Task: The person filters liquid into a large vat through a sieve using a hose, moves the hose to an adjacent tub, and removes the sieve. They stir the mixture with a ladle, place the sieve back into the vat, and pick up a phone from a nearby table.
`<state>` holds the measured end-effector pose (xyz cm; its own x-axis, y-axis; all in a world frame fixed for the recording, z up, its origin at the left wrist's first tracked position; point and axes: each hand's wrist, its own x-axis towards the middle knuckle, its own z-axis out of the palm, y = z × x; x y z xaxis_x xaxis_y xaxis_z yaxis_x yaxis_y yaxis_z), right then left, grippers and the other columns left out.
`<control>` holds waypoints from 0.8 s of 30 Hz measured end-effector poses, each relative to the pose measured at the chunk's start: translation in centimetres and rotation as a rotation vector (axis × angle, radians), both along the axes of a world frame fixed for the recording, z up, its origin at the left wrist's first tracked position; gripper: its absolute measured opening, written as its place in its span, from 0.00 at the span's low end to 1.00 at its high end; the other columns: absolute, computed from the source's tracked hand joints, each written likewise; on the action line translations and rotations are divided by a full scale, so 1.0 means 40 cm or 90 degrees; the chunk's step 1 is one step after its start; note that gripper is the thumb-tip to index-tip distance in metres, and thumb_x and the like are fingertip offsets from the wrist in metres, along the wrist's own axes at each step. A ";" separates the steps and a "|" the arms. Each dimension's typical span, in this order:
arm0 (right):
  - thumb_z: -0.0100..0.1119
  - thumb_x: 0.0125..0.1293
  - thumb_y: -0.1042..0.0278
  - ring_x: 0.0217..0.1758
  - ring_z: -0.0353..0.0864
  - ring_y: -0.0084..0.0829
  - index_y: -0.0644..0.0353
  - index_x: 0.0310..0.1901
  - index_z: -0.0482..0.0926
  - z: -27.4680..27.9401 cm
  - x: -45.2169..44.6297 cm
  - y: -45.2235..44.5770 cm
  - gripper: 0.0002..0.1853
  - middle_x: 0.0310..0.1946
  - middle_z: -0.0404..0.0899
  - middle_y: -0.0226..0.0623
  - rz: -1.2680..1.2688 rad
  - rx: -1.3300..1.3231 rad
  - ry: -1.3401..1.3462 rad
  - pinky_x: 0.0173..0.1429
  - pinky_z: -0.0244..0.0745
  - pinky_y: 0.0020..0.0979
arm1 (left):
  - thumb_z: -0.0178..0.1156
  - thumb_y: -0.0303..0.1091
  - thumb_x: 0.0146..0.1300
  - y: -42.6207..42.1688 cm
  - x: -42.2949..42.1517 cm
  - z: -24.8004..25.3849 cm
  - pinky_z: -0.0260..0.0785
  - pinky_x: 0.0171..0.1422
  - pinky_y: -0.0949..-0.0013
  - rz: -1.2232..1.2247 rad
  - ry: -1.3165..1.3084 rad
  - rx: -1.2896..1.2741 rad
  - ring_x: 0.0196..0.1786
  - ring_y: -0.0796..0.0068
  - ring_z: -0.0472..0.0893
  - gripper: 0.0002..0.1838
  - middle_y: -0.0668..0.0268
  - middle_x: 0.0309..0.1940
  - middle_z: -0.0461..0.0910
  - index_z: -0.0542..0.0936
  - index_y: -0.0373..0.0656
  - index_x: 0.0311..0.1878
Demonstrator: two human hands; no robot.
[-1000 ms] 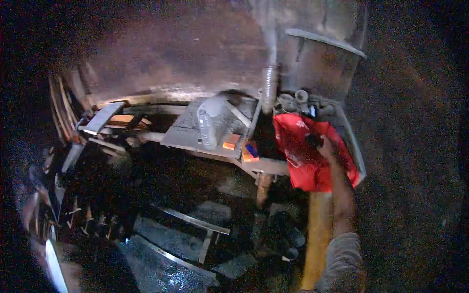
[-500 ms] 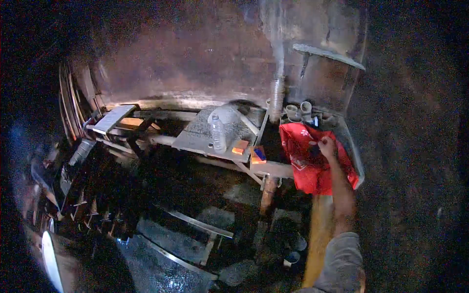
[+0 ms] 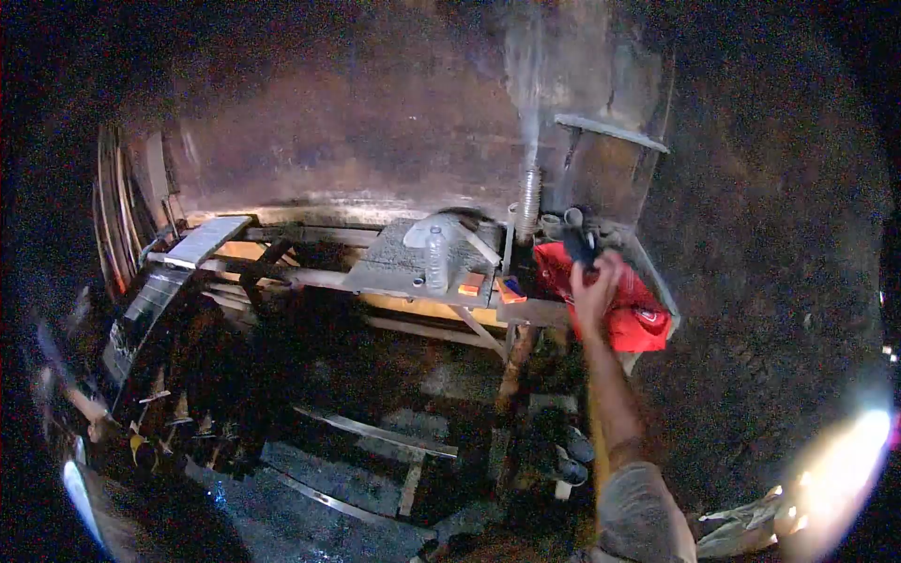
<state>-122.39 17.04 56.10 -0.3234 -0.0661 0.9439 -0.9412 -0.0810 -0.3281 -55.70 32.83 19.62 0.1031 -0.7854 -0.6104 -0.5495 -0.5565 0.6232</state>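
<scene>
My right hand (image 3: 599,289) reaches out over the corner bench, its fingers closed round a small dark object (image 3: 582,247) whose kind I cannot make out. Just beneath and beside the hand, a red cloth (image 3: 640,328) with pale markings lies crumpled over the bench and hangs at its front. Pale cups (image 3: 573,218) stand right behind the dark object. My left hand does not show.
On the grey board (image 3: 380,267) left of the hand stand a clear plastic bottle (image 3: 436,261) and an orange box (image 3: 471,284). An orange and blue box (image 3: 511,289) lies beside them. A ribbed pipe (image 3: 529,202) rises behind. Metal bars (image 3: 375,430) lie low in front.
My right hand has let go of the red cloth and moved left, and now grips the dark object. The cloth has settled lower and more crumpled. The view has shifted slightly.
</scene>
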 end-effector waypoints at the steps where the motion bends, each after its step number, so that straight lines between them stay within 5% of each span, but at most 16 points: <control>1: 0.68 0.55 0.66 0.51 0.72 0.44 0.64 0.43 0.70 -0.078 0.018 -0.003 0.19 0.49 0.70 0.49 -0.006 0.049 0.001 0.57 0.68 0.40 | 0.58 0.37 0.63 0.013 0.012 -0.005 0.74 0.48 0.68 0.007 0.003 0.004 0.47 0.69 0.81 0.17 0.56 0.46 0.81 0.77 0.41 0.53; 4: 0.67 0.55 0.67 0.49 0.72 0.43 0.62 0.40 0.68 -0.340 -0.009 -0.046 0.18 0.45 0.70 0.45 0.067 0.232 -0.310 0.57 0.66 0.41 | 0.58 0.37 0.63 0.052 0.021 -0.030 0.74 0.48 0.68 0.032 0.011 0.020 0.47 0.69 0.81 0.17 0.56 0.46 0.81 0.77 0.41 0.53; 9: 0.59 0.63 0.67 0.47 0.72 0.32 0.61 0.47 0.70 -0.266 0.081 0.051 0.14 0.45 0.70 0.36 0.310 -0.064 -0.265 0.52 0.70 0.32 | 0.57 0.37 0.63 0.173 0.016 -0.087 0.74 0.47 0.68 0.095 0.032 0.034 0.47 0.70 0.81 0.17 0.56 0.46 0.81 0.77 0.41 0.53; 11: 0.55 0.66 0.65 0.45 0.73 0.30 0.59 0.52 0.69 -0.273 0.219 0.126 0.15 0.47 0.71 0.36 0.481 -0.069 -0.664 0.46 0.75 0.32 | 0.57 0.37 0.62 0.227 0.006 -0.121 0.74 0.47 0.69 0.114 0.048 -0.013 0.47 0.70 0.81 0.17 0.56 0.46 0.81 0.77 0.41 0.53; 14: 0.53 0.68 0.59 0.44 0.75 0.30 0.55 0.54 0.68 -0.356 0.382 0.200 0.17 0.50 0.72 0.32 0.783 0.216 -0.921 0.38 0.79 0.38 | 0.57 0.36 0.62 0.239 -0.033 -0.200 0.74 0.47 0.69 0.107 0.101 -0.271 0.47 0.70 0.81 0.17 0.56 0.47 0.81 0.77 0.41 0.53; 15: 0.52 0.69 0.57 0.44 0.77 0.31 0.54 0.55 0.68 -0.386 0.436 0.194 0.17 0.51 0.73 0.30 0.859 0.177 -1.021 0.36 0.80 0.39 | 0.56 0.31 0.63 0.187 -0.151 0.039 0.73 0.54 0.68 0.111 0.036 -0.361 0.50 0.67 0.80 0.19 0.57 0.50 0.80 0.74 0.39 0.57; 16: 0.52 0.69 0.55 0.44 0.78 0.31 0.53 0.54 0.69 -0.308 0.500 0.246 0.17 0.48 0.75 0.30 0.872 0.240 -0.937 0.37 0.79 0.39 | 0.56 0.27 0.62 0.077 -0.147 -0.014 0.71 0.57 0.65 0.058 0.311 -0.476 0.53 0.66 0.78 0.22 0.58 0.53 0.78 0.71 0.36 0.60; 18: 0.53 0.68 0.53 0.42 0.80 0.31 0.52 0.52 0.69 -0.172 0.604 0.324 0.16 0.44 0.77 0.30 0.876 0.310 -0.889 0.36 0.79 0.38 | 0.66 0.23 0.54 0.014 -0.343 0.540 0.62 0.67 0.61 0.009 0.508 -0.372 0.63 0.63 0.71 0.35 0.57 0.60 0.72 0.65 0.36 0.66; 19: 0.53 0.68 0.54 0.40 0.81 0.31 0.52 0.51 0.70 -0.101 0.616 0.353 0.15 0.43 0.77 0.30 0.896 0.350 -0.920 0.34 0.79 0.36 | 0.70 0.24 0.50 0.012 -0.393 0.693 0.60 0.69 0.62 -0.109 0.317 -0.592 0.62 0.63 0.71 0.39 0.58 0.61 0.71 0.64 0.38 0.66; 21: 0.53 0.68 0.55 0.34 0.82 0.30 0.53 0.49 0.71 0.039 0.641 0.409 0.14 0.41 0.78 0.32 0.929 0.436 -0.981 0.29 0.79 0.34 | 0.72 0.23 0.44 0.012 -0.462 0.922 0.61 0.68 0.60 -0.153 0.389 -0.716 0.62 0.61 0.72 0.42 0.58 0.60 0.72 0.66 0.39 0.65; 24: 0.50 0.69 0.61 0.26 0.82 0.30 0.62 0.43 0.75 0.102 0.627 0.456 0.12 0.41 0.77 0.39 0.977 0.465 -0.600 0.21 0.75 0.26 | 0.73 0.24 0.38 0.016 -0.476 1.087 0.62 0.65 0.55 -0.371 0.187 -0.838 0.58 0.58 0.75 0.40 0.58 0.56 0.76 0.71 0.40 0.61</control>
<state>-97.31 35.28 60.16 0.0759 -0.9781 0.1939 0.2556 -0.1689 -0.9519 -74.74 33.48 63.10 -0.4153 -0.6655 0.6201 -0.2589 0.7400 0.6208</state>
